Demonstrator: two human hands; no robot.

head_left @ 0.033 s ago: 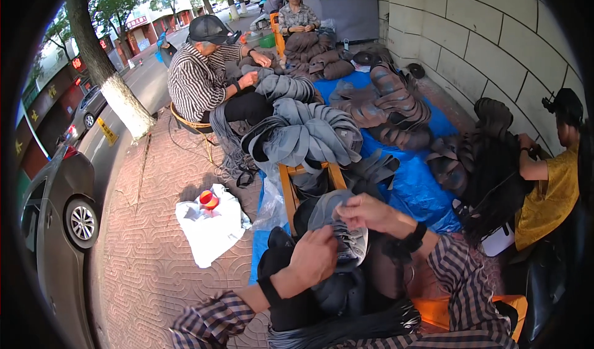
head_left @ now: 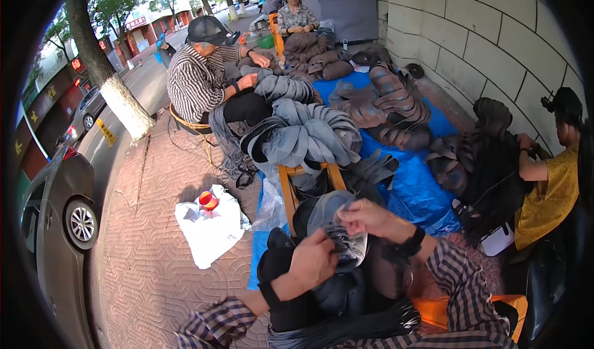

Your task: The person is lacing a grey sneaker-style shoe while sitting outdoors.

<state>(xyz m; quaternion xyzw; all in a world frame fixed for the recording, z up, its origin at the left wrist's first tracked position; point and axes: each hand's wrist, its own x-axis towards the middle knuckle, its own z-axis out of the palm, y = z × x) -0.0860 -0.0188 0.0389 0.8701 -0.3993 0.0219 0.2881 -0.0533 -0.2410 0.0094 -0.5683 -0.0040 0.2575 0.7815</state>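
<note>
In front of my knees, a sheer grey mesh piece (head_left: 334, 205) rises in a curve beside my fingertips. My left hand (head_left: 312, 259) is closed, thumb and fingers pinched together at the mesh's near edge. Pinching from the other side, my right hand (head_left: 370, 218) is closed by the mesh's right edge. Just what lies between either set of fingertips is too small to make out. Below them sits a grey-white layered bundle (head_left: 351, 247), partly covered by my hands. Thin dark cords (head_left: 346, 333) lie across my lap.
A wooden stool (head_left: 288, 191) ahead bears a pile of grey fabric bands (head_left: 309, 129). Brown bundles (head_left: 396, 111) cover the blue sheet (head_left: 411, 182). A white bag (head_left: 213, 231) with a red cup (head_left: 208, 200) lies left. Co-workers sit ahead and right, by a wall (head_left: 464, 37).
My left fingertips have shifted slightly left. My right hand has dipped a little, and the mesh has tilted slightly.
</note>
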